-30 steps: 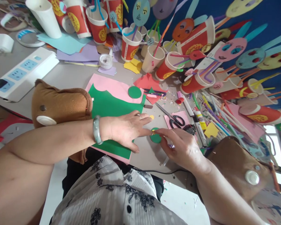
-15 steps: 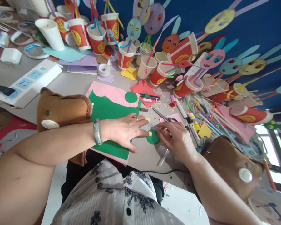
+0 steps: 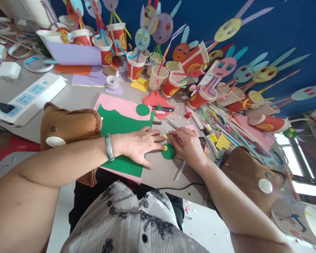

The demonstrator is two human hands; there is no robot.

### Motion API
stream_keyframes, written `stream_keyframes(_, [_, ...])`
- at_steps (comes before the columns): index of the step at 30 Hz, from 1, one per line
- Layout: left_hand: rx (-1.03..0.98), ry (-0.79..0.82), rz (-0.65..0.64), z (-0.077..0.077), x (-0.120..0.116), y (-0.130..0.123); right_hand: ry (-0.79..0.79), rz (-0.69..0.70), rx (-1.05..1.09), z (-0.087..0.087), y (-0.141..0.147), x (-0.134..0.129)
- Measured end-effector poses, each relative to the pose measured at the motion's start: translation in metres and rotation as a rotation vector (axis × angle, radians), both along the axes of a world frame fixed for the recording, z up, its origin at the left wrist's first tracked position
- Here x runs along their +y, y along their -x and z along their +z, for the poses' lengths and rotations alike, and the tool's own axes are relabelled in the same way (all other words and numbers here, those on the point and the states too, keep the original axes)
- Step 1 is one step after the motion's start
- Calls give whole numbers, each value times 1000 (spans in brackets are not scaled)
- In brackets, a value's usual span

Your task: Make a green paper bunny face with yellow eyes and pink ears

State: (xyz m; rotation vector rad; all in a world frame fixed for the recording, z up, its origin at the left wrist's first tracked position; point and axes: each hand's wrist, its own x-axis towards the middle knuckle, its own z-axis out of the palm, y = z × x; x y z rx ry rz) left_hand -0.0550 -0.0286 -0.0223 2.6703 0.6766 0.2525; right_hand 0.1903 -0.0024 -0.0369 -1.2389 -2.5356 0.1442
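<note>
My left hand lies flat with fingers apart on a green paper sheet. Its index fingertip is beside a small yellow paper dot, which lies on the left part of a green paper circle. A second yellow dot is just above, by the fingertips of my right hand. The right fingers are bent and pinched together above the green circle; whatever is between them is hidden. Under the green sheet is pink paper, and another green circle rests on it.
Scissors lie beyond my right hand. Several paper cups with rabbit-faced paper figures line the back. Markers and a glue stick lie to the right. Brown cushions flank the work; a power strip sits left.
My right hand has moved up and left to the upper yellow dot. My left hand stays nearly in place. At the upper left, a lavender sheet now stands raised against the cups. The view has shifted slightly.
</note>
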Motion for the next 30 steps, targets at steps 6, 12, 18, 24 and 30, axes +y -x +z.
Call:
stream_keyframes(6, [-3, -4, 10, 1, -1, 0, 65, -27, -22, -4, 7, 3])
stream_keyframes(12, [24, -3, 10, 6, -2, 0, 95, -65, -42, -4, 10, 4])
stream_keyframes(18, [17, -4, 10, 5, -2, 0, 87, -74, -72, -4, 13, 3])
stream_keyframes(24, [40, -46, 27, 7, -3, 1, -34, -71, 54, 4, 11, -3])
stream_keyframes(30, [82, -55, 39, 9, -4, 3, -24, -79, 172, 20, 1, -16])
